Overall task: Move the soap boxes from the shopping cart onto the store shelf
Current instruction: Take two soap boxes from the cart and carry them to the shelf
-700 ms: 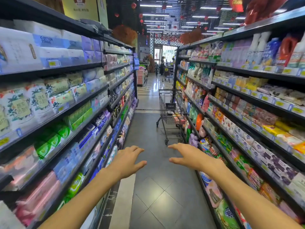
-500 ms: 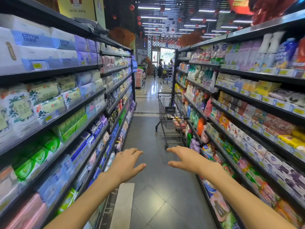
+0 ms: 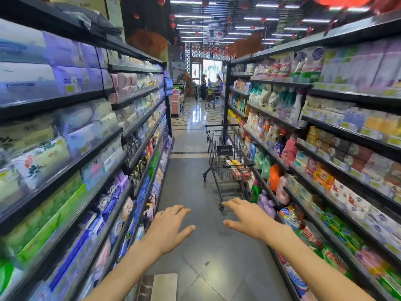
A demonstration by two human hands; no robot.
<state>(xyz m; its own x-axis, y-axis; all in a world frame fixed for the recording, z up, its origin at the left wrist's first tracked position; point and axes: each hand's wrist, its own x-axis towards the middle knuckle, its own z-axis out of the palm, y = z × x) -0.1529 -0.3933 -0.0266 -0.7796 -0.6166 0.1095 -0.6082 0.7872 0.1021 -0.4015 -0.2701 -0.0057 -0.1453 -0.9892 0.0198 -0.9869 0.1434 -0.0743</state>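
Observation:
A black wire shopping cart (image 3: 219, 146) stands in the aisle ahead, close against the right-hand shelving. Several small soap boxes (image 3: 236, 168), yellow, orange and red, lie in its basket. The store shelf (image 3: 338, 170) on the right carries rows of similar boxed soaps. My left hand (image 3: 168, 230) and my right hand (image 3: 249, 218) are stretched out in front of me, palms down, fingers apart, both empty. The cart is well beyond my fingertips.
Tall shelving (image 3: 71, 161) with tissue packs lines the left side. Bottles and detergent bags (image 3: 269, 170) fill the lower right shelves next to the cart. Grey tiled floor (image 3: 191, 185) runs between. Two people (image 3: 204, 86) stand with another cart far down the aisle.
The view has moved forward along the aisle; the cart looks nearer and larger. Both hands stay outstretched and empty in much the same pose.

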